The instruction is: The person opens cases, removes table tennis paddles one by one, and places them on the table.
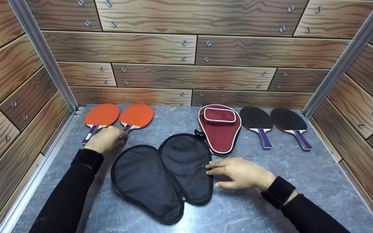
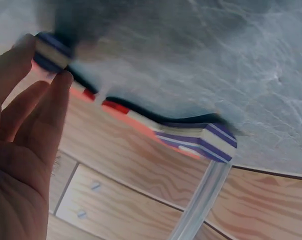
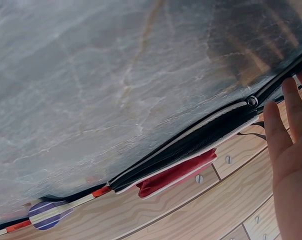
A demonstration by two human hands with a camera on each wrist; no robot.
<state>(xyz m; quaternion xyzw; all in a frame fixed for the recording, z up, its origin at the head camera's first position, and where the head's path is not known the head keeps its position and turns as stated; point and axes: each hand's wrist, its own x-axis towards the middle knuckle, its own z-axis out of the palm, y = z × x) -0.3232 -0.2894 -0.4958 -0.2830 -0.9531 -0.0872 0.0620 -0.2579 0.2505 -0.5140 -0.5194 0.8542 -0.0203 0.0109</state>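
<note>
My left hand (image 1: 106, 139) pinches the purple handle end of a table tennis paddle (image 1: 138, 115) with an orange face. In the left wrist view, the thumb and fingers are on both sides of the striped handle (image 2: 53, 52). Left of it lies a second orange paddle (image 1: 102, 114), its handle partly behind the hand. A black paddle case (image 1: 147, 181) lies unzipped and spread flat, its dark lining facing up. At its right edge is my right hand (image 1: 243, 173), fingers loosely extended, fingertips touching the rim.
Behind the open case lies a red paddle case (image 1: 219, 136) with white piping and a small pocket. Two black paddles (image 1: 256, 118) (image 1: 289, 119) with purple handles are to its right. Wood-patterned walls (image 1: 193, 48) surround the grey marbled tabletop (image 1: 238, 213) at the back and sides.
</note>
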